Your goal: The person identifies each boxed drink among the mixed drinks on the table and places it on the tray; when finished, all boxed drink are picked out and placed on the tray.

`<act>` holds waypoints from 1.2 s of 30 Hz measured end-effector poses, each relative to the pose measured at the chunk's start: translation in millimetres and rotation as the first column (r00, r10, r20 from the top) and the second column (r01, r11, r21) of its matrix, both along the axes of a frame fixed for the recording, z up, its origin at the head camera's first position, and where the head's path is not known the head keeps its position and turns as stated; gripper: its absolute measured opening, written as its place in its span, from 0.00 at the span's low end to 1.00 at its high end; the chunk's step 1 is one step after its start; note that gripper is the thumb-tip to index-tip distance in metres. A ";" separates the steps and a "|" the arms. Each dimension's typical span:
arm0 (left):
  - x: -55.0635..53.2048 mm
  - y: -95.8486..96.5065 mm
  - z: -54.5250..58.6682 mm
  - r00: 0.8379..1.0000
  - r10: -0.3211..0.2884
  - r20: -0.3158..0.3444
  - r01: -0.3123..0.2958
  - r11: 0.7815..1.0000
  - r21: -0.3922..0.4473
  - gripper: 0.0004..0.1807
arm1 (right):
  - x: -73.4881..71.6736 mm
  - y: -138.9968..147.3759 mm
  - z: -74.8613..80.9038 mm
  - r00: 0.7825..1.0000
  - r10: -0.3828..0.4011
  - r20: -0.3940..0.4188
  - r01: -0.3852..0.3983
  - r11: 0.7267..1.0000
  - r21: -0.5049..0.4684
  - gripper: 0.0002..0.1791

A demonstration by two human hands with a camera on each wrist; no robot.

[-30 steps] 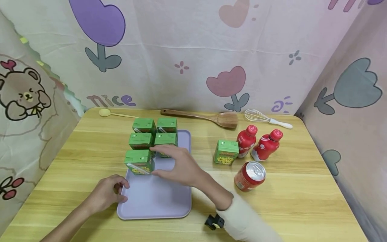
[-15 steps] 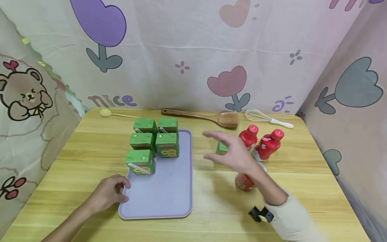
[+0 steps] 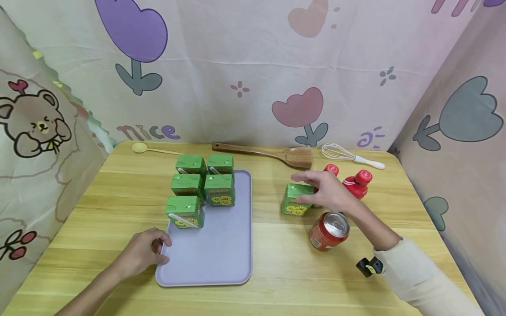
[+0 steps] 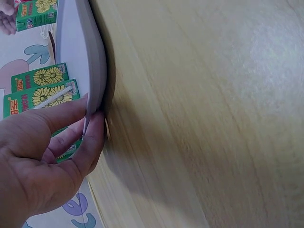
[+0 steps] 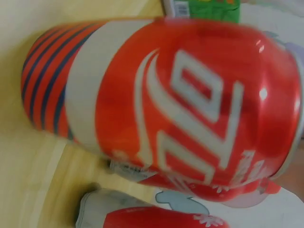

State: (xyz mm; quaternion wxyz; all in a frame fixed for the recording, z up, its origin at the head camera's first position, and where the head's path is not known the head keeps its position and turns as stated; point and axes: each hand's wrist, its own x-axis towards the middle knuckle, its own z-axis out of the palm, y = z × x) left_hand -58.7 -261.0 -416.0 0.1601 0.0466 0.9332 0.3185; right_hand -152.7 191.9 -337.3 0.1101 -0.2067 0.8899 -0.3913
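In the head view my left hand (image 3: 142, 251) is at the left edge of a lilac tray (image 3: 209, 263). The left wrist view shows thumb and fingers pinching the tray's rim (image 4: 96, 57). Several green drink cartons (image 3: 184, 211) with yellow flowers stand in two columns on the tray's far left part; straws show on some. Over to the right, my right hand (image 3: 330, 191) reaches over a single green carton (image 3: 294, 204), thumb and fingers spread apart around its top. Whether they touch it cannot be told. The right wrist view is mostly filled by a red can (image 5: 204, 104).
The can (image 3: 329, 231) stands below my right forearm. Two red-capped bottles (image 3: 357, 182) are behind the right hand, partly hidden. Along the table's back edge lie a yellow spoon (image 3: 140, 148), a wooden spatula (image 3: 296, 156) and a whisk (image 3: 344, 152). A printed cloth hangs behind.
My right hand has moved from the cartons on the tray rightward to the single carton beside the bottles. The left hand stays at the tray's edge.
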 end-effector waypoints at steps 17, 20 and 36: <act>0.4 1.0 0.6 1.000 0.004 -0.005 -0.004 1.000 -0.010 0.17 | -3.7 1.4 -4.1 1.000 0.005 0.012 -0.006 0.992 0.127 0.27; 0.8 0.7 0.4 1.000 0.003 -0.006 -0.003 1.000 -0.007 0.17 | -2.7 0.8 -4.8 1.000 0.006 0.017 -0.008 0.989 0.150 0.28; 1.7 1.9 2.5 1.000 0.012 0.004 -0.012 1.000 -0.006 0.17 | 5.4 -5.1 -7.4 0.999 0.015 -0.034 -0.008 0.979 0.202 0.29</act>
